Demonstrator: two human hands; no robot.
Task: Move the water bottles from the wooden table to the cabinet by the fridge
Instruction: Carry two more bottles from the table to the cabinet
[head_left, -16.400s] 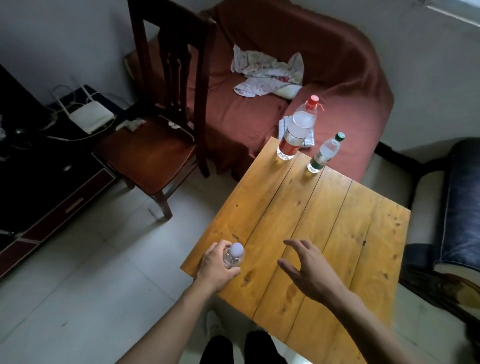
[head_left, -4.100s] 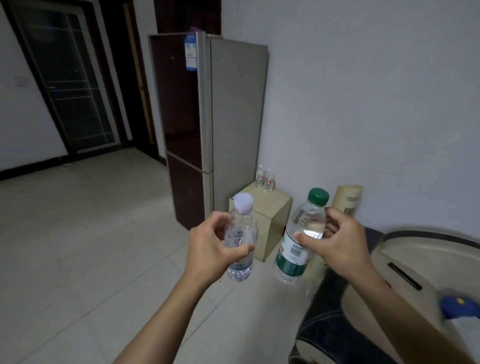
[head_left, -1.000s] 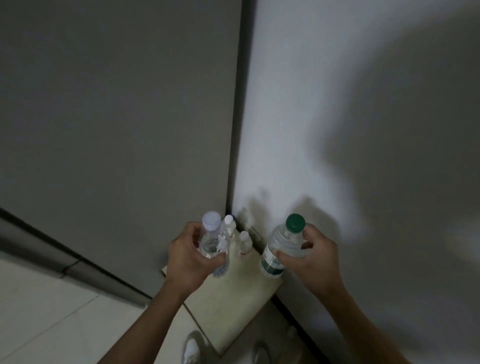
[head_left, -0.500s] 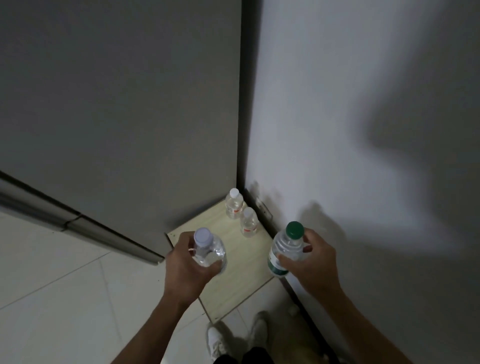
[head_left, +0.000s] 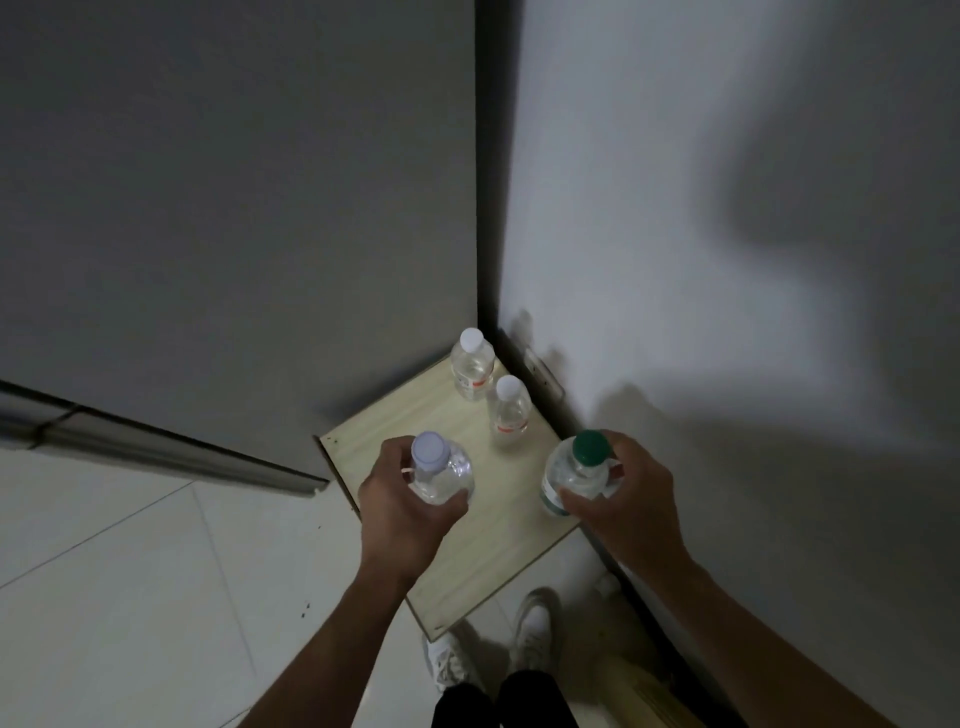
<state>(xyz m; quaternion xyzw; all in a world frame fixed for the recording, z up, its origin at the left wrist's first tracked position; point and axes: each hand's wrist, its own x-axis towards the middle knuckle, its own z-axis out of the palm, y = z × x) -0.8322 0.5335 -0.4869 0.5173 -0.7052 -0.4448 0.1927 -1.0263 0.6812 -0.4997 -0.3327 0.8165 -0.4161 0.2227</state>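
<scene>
My left hand (head_left: 402, 512) grips a small clear bottle with a pale lilac cap (head_left: 439, 467), upright over the left part of the light wooden cabinet top (head_left: 488, 551). In my right hand (head_left: 618, 493) is a clear bottle with a green cap (head_left: 574, 475), held over the cabinet's right edge by the wall. At the cabinet's far corner stand two small white-capped bottles, one at the back (head_left: 471, 364) and one nearer (head_left: 510, 410). I cannot tell whether the held bottles touch the top.
The grey side of the fridge (head_left: 234, 208) rises directly left of the cabinet, and a white wall (head_left: 727, 260) bounds it on the right. My white shoes (head_left: 535, 629) stand on pale floor tiles (head_left: 130, 571) just in front of the cabinet.
Both hands have dropped lower and closer to the cabinet top with their bottles. The view has tilted further down, so the cabinet looks larger.
</scene>
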